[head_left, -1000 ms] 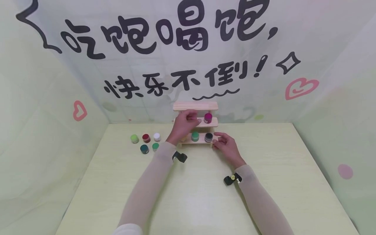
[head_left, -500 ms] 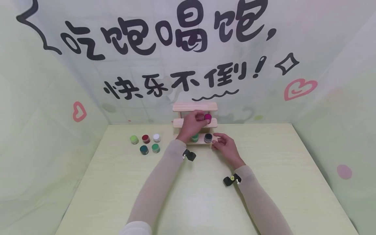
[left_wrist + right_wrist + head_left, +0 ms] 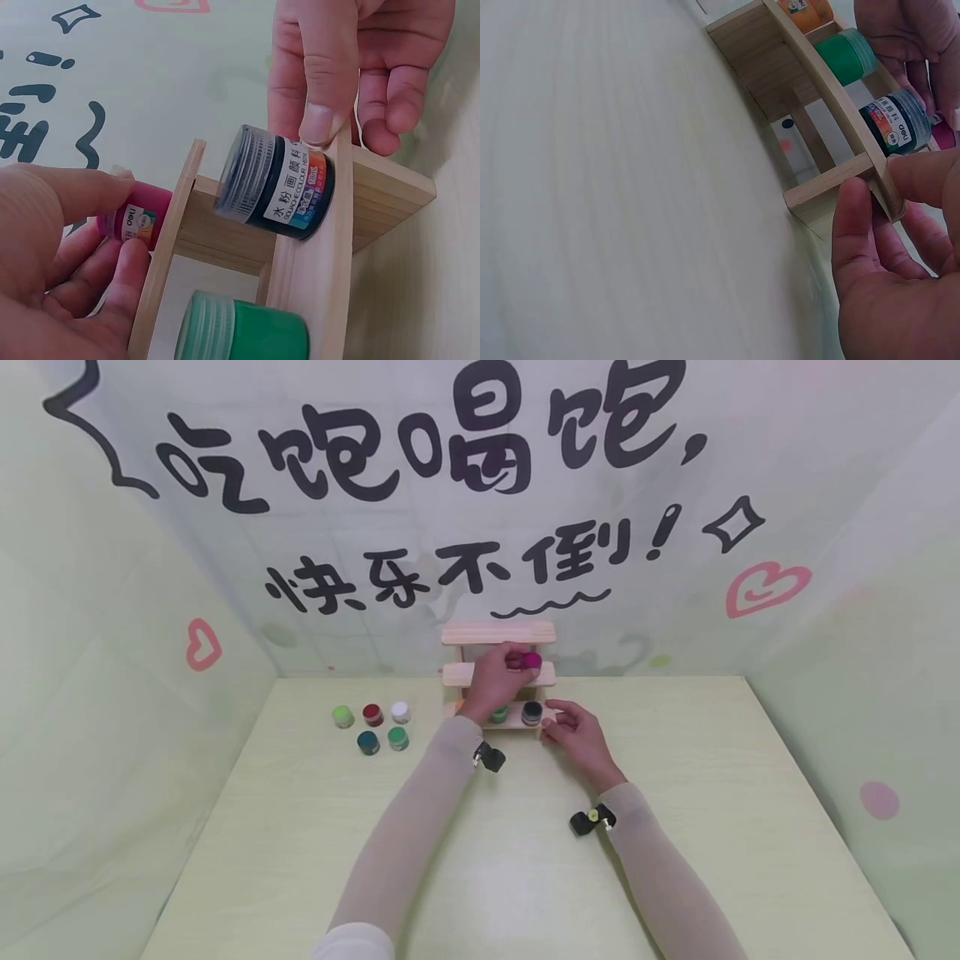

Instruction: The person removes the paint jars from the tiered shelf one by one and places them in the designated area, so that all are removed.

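Note:
A small wooden tiered rack (image 3: 498, 632) stands against the back wall. On its middle shelf, my left hand (image 3: 495, 683) pinches a magenta paint jar (image 3: 154, 210) between thumb and fingers, near the right end. My right hand (image 3: 581, 739) grips the right end of the lowest shelf, thumb on top and fingers below, as the right wrist view shows. Along that shelf sit a black-looking paint jar (image 3: 292, 187) close to my right thumb, a green paint jar (image 3: 266, 330) and an orange paint jar (image 3: 808, 13). My left forearm partly covers the lower shelf in the head view.
Left of the rack, several paint jars stand on the pale table (image 3: 480, 868): light green (image 3: 342, 717), dark red (image 3: 372, 715), white (image 3: 400, 712), dark teal (image 3: 368, 742) and green (image 3: 397, 738). Printed cloth walls (image 3: 360, 635) enclose the table at the back and sides.
My left hand has moved right along the middle shelf, from beside the magenta paint jar to a pinch on it. My right hand keeps its place on the rack.

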`<act>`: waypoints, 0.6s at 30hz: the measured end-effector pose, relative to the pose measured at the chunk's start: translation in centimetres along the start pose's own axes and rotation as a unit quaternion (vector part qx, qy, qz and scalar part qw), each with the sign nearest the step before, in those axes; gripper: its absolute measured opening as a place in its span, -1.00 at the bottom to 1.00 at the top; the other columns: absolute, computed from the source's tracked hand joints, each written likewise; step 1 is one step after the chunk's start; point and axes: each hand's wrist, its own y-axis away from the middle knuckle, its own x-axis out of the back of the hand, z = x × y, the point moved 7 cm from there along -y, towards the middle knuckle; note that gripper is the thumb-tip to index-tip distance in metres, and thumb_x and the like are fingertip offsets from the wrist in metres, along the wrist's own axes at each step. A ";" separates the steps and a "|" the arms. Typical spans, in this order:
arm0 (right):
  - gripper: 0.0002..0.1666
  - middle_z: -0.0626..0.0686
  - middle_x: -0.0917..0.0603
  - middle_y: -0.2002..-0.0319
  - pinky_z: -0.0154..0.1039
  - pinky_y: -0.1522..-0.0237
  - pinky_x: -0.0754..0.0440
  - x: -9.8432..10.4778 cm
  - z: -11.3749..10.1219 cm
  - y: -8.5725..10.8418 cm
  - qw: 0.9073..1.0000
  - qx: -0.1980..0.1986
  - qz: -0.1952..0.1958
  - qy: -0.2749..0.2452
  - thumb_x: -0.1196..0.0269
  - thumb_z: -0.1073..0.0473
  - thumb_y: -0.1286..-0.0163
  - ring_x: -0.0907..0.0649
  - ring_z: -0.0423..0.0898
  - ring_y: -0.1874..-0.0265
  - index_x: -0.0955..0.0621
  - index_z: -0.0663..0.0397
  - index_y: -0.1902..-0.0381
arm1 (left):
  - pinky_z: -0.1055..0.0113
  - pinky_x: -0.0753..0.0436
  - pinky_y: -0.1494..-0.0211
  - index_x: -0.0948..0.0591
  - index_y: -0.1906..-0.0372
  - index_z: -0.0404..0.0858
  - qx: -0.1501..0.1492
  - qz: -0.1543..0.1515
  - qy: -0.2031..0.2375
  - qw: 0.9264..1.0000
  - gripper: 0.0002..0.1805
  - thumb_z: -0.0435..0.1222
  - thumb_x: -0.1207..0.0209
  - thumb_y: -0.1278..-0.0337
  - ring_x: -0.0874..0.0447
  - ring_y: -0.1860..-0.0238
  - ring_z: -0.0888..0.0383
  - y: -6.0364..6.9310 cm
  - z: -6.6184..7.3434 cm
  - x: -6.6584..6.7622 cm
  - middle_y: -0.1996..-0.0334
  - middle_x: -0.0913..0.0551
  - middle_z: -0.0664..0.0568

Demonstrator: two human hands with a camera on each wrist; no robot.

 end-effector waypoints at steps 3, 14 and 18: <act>-0.46 0.22 -0.77 0.13 -0.39 0.09 -0.80 0.0 -0.1 0.0 1.000 0.004 -0.002 0.000 -0.35 0.25 -0.50 -0.80 -0.21 0.30 -0.55 0.17 -0.38 | 0.28 -0.76 -0.22 -0.68 -0.24 -0.14 -0.005 0.000 0.012 1.000 -0.52 -0.24 -0.49 -0.22 -0.77 -0.10 0.11 0.1 -0.2 0.1 -0.07 -0.78 0.00; -0.48 0.29 -0.77 0.11 -0.30 0.03 -0.82 -0.3 -2.5 1.4 1.000 -0.010 -0.008 0.011 -0.31 0.32 -0.51 -0.83 -0.02 0.21 -0.54 0.24 -0.39 | 0.30 -0.76 -0.25 -0.68 -0.28 -0.12 -0.023 0.002 0.048 0.999 -0.50 -0.20 -0.47 -0.25 -0.79 -0.10 0.11 1.7 -0.4 2.0 -0.07 -0.78 0.03; -0.48 0.29 -0.77 0.11 -0.29 0.03 -0.82 -0.4 -3.4 1.8 1.000 -0.017 -0.010 0.015 -0.31 0.33 -0.52 -0.83 0.05 0.16 -0.54 0.26 -0.39 | 0.28 -0.75 -0.27 -0.70 -0.24 -0.06 -0.013 0.006 0.066 0.998 -0.53 -0.20 -0.48 -0.24 -0.78 -0.13 0.11 2.5 -0.5 2.9 -0.08 -0.78 0.03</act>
